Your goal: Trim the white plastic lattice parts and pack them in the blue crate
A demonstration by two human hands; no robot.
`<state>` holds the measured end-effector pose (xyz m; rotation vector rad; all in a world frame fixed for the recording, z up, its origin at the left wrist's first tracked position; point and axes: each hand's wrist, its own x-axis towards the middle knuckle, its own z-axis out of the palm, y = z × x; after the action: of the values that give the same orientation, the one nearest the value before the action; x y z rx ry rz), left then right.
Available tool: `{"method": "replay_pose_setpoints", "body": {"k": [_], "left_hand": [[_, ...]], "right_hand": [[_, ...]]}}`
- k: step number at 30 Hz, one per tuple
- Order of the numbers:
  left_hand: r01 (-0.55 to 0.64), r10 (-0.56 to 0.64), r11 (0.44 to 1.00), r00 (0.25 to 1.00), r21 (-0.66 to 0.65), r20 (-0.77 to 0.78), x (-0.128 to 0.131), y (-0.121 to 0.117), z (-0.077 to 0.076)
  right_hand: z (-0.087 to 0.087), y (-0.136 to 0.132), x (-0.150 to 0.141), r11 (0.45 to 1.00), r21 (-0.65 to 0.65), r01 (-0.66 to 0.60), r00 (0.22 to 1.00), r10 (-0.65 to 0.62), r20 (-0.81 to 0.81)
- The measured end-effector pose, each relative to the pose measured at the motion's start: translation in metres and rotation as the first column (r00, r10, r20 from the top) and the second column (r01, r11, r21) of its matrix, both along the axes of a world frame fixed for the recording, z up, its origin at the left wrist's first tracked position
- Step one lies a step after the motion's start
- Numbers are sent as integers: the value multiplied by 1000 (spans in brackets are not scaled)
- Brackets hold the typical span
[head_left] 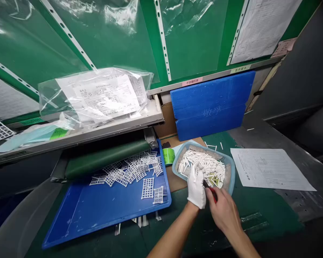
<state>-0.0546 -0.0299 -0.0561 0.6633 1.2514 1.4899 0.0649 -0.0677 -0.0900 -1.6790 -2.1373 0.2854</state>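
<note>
My left hand point(196, 186), in a white glove, is over the front of a light blue plastic basin point(232, 175). Its fingers are curled together, and I cannot make out what small thing they hold. Many thin white plastic sticks point(201, 159) fill the basin in a loose heap. Close beside the glove, my bare right hand point(226, 209) is closed around a hand tool with red-and-black handles point(213, 193). The tool's dark end points toward the glove; its jaws are hidden.
Left of the basin, a blue tray point(104, 211) holds several white plastic grids point(131, 168) beneath a green roller point(107, 159). A green label roll point(168, 156) stands between them. A paper sheet point(269, 168) lies right; a blue board point(211, 107) leans behind. Bagged papers point(104, 95) rest on the shelf.
</note>
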Motion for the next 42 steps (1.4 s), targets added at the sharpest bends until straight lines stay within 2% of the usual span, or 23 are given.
{"method": "replay_pose_setpoints", "body": {"k": [2, 4, 7, 8, 10, 12, 14, 15, 18, 20, 23, 25, 27, 29, 30, 33, 36, 37, 39, 40, 42], "left_hand": [[160, -144, 985, 971, -69, 189, -9, -7, 14], [376, -291, 911, 877, -171, 382, -25, -15, 35], [642, -441, 730, 704, -234, 557, -49, -20, 63], [687, -462, 690, 661, -229, 591, -54, -21, 69], [723, -464, 657, 611, -215, 641, -61, -20, 78], [736, -460, 644, 590, -207, 664, -62, -20, 81], [711, -453, 671, 616, -207, 644, -60, -18, 79], [669, -431, 711, 659, -217, 616, -57, -17, 77], [399, -222, 877, 831, -269, 510, -43, -7, 59], [199, -47, 940, 882, -278, 469, -30, 2, 40], [-25, 144, 967, 877, -255, 458, -11, 13, 12], [-66, 190, 962, 857, -264, 479, -5, 16, 2], [5, 138, 963, 849, -270, 509, -6, 15, 1], [189, -12, 943, 844, -276, 536, -16, 11, 8], [301, -105, 912, 828, -278, 551, -22, 9, 14], [606, -340, 748, 699, -270, 629, -41, 2, 31], [782, -454, 593, 523, -194, 721, -52, -1, 42], [809, -465, 559, 488, -183, 739, -53, -2, 44], [805, -445, 557, 496, -203, 745, -52, -2, 46], [781, -426, 583, 530, -225, 733, -51, -2, 46], [694, -367, 668, 620, -267, 693, -48, -1, 45]], "right_hand": [[7, 8, 17, 994, 85, -63, 997, 59, 53], [26, 24, 35, 943, 219, -250, 963, 218, 158], [61, 55, 49, 747, 343, -570, 817, 471, 332], [71, 66, 49, 681, 348, -645, 761, 527, 379], [86, 82, 46, 586, 333, -739, 671, 595, 442], [91, 92, 41, 545, 305, -781, 622, 632, 461], [85, 94, 37, 573, 279, -771, 633, 638, 439], [79, 93, 36, 610, 261, -748, 657, 629, 416], [55, 85, 35, 770, 175, -614, 777, 550, 307], [38, 78, 34, 859, 78, -507, 849, 482, 216], [19, 67, 32, 924, -72, -376, 916, 382, 124], [13, 63, 34, 938, -127, -323, 934, 338, 119], [12, 61, 38, 941, -126, -315, 934, 331, 138], [17, 63, 45, 930, -54, -363, 916, 367, 164], [21, 64, 48, 913, 4, -408, 899, 400, 180], [36, 74, 54, 801, 186, -569, 816, 524, 242], [50, 86, 53, 654, 276, -704, 710, 645, 283], [54, 89, 51, 614, 286, -736, 677, 677, 289], [58, 94, 47, 576, 274, -770, 638, 713, 291], [59, 95, 45, 586, 257, -769, 639, 713, 287], [56, 94, 42, 651, 201, -732, 680, 681, 273]]}}
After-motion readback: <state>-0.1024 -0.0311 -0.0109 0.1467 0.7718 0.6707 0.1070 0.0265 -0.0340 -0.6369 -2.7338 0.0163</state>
